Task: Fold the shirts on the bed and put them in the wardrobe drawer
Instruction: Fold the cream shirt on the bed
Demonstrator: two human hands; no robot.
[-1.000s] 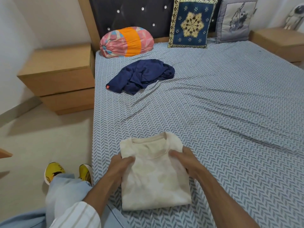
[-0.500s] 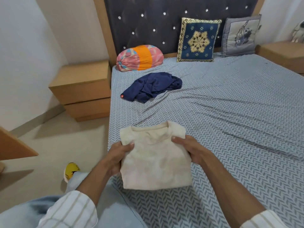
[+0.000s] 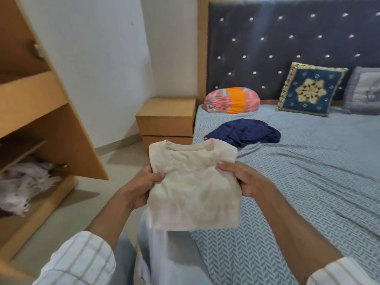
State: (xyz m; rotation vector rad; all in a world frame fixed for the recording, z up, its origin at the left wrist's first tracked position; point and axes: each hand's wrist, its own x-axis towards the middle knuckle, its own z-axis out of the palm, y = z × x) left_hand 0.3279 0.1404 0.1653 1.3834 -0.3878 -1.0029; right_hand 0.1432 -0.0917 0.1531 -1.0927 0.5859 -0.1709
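Observation:
A folded cream shirt [image 3: 193,186] hangs in the air between the bed and the wardrobe, collar away from me. My left hand [image 3: 144,186] grips its left edge, thumb on top. My right hand [image 3: 242,179] grips its right edge the same way. A crumpled navy shirt [image 3: 246,133] lies on the blue patterned bed [image 3: 308,182] behind it. At the left stands the open wooden wardrobe [image 3: 51,124], with a pulled-out drawer [image 3: 41,204] holding pale, blurred clothes [image 3: 24,186].
A wooden nightstand [image 3: 166,118] sits between the wall and the bed. Along the dark tufted headboard [image 3: 287,48] lie a pink-and-orange bundle [image 3: 232,100], a blue embroidered cushion [image 3: 310,91] and a grey cushion [image 3: 366,91]. Bare floor [image 3: 115,161] lies before the wardrobe.
Both hands lifted the folded cream shirt off the bed. My view swung left, bringing the wardrobe and its drawer into sight.

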